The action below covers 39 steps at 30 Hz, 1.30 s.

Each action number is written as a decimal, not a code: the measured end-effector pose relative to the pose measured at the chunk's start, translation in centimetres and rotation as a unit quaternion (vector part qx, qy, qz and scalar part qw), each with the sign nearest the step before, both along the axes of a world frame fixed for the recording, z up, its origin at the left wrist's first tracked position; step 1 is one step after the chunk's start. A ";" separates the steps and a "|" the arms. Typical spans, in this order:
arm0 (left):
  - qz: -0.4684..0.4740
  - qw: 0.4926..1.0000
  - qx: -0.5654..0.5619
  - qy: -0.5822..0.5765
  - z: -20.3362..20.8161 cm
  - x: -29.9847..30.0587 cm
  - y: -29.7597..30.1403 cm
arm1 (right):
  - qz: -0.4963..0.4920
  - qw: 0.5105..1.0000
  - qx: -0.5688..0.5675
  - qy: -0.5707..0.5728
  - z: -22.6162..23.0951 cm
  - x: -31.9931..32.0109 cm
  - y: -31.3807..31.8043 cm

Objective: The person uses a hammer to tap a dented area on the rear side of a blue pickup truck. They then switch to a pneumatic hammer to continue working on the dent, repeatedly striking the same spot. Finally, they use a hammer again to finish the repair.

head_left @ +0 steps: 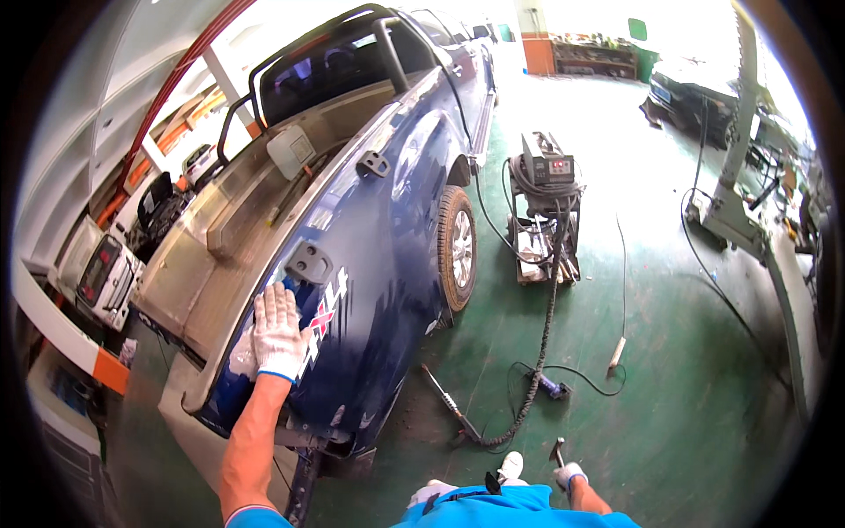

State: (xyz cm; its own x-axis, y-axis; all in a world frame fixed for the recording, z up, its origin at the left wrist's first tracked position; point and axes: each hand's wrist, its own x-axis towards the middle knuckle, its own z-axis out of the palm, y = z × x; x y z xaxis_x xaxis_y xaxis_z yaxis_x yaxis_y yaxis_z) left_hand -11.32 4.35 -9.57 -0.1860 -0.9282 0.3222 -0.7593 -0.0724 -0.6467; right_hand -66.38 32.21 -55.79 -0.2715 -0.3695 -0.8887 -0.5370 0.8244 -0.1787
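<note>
My left hand [279, 336], in a white knit glove with a blue cuff, lies flat on the rear side panel of a dark blue pickup truck [378, 308]. Its fingers are stretched out, just below a dark bracket [308, 262] on the panel. Beside the palm is a pale, scuffed patch [243, 356], and a white and red decal [322, 322] runs along its right side. Low at my right, my gloved right hand [571, 476] is closed round a small hammer [557, 451], its head pointing up and away from me.
A wheeled machine [546, 172] with coiled cables stands right of the rear wheel [456, 246]. Its thick hose [547, 326] crosses the green floor to a rod-shaped tool [442, 391]. A purple-grey power tool [553, 387] lies nearby. A lift post [739, 211] rises at the right.
</note>
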 end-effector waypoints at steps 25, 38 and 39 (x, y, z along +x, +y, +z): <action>-0.090 0.990 0.109 -0.027 2.5 4.7 12.0 | -0.163 0.947 -0.258 -0.098 1.4 9.3 -3.0; -0.051 0.985 0.129 -0.101 4.2 1.6 2.3 | -0.083 0.954 -0.256 -0.133 5.0 19.1 -2.9; -0.045 0.985 0.132 -0.106 4.3 0.9 1.5 | -0.071 0.954 -0.265 -0.122 4.3 19.5 -3.1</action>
